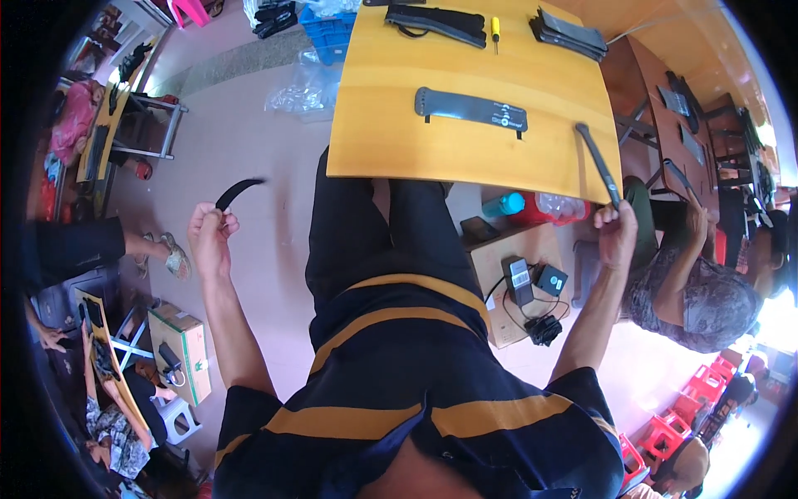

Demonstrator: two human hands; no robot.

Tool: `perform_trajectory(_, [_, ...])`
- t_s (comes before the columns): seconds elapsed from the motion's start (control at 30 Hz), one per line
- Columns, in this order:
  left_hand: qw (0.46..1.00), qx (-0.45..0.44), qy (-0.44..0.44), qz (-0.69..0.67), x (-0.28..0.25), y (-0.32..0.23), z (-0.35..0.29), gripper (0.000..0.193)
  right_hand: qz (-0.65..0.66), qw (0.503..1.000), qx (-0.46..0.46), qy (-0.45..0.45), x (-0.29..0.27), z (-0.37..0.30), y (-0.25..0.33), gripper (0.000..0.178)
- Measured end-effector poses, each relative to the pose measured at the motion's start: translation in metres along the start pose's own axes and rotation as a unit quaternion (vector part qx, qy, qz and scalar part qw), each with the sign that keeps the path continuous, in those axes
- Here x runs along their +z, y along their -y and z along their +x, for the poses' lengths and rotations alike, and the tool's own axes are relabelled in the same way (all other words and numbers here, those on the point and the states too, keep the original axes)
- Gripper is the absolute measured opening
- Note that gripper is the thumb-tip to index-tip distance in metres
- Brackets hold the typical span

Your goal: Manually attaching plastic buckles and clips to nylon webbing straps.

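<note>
My left hand [214, 223] is out to the left of the table, its fingers closed on one end of a short black strap [238, 190] that curves up and to the right. At the table's near right corner, my right hand [616, 226] grips the lower end of a long, narrow dark strip [596, 158] with a wider rounded tip. That strip slants over the tabletop. A flat dark grey panel [472, 108] with white print lies on the yellow wooden table [391, 154], two small black tabs sticking out along its near edge.
Farther back on the table are a yellow screwdriver [495, 32], a black strapped piece [436, 22] and a stack of dark panels [568, 35]. A cardboard box [507, 324] with chargers and cables stands below. Other people sit at both sides; one [694, 299] is close on my right.
</note>
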State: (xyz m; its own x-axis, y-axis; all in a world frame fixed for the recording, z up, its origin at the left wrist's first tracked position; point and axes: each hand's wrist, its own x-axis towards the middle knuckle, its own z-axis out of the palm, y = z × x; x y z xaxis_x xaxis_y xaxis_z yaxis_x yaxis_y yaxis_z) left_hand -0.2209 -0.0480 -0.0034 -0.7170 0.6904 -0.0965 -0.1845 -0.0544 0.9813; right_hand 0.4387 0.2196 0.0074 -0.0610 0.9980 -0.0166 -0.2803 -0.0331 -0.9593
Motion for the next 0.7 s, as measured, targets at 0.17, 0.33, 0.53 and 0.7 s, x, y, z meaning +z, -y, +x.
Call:
perform_trajectory(0.17, [0.995, 0.027, 0.086, -0.049, 0.056, -0.027, -0.012, 0.008, -0.160, 0.983, 0.059, -0.066, 0.003, 0.013, -0.052, 0.035])
perform_trajectory(0.33, [0.990, 0.032, 0.138, 0.014, 0.125, -0.037, -0.041, 0.005, -0.411, 0.903, -0.038, -0.119, 0.023, -0.002, -0.035, 0.043])
perform_trajectory(0.53, [0.968, -0.023, 0.248, 0.011, 0.202, -0.037, -0.082, 0.009, -0.502, 0.824, -0.262, -0.031, 0.135, -0.058, -0.012, 0.041])
perform_trajectory(0.7, [0.929, 0.061, 0.348, 0.109, 0.252, -0.026, -0.109, 0.005, -0.530, 0.807, -0.213, 0.150, 0.214, -0.088, -0.029, 0.069])
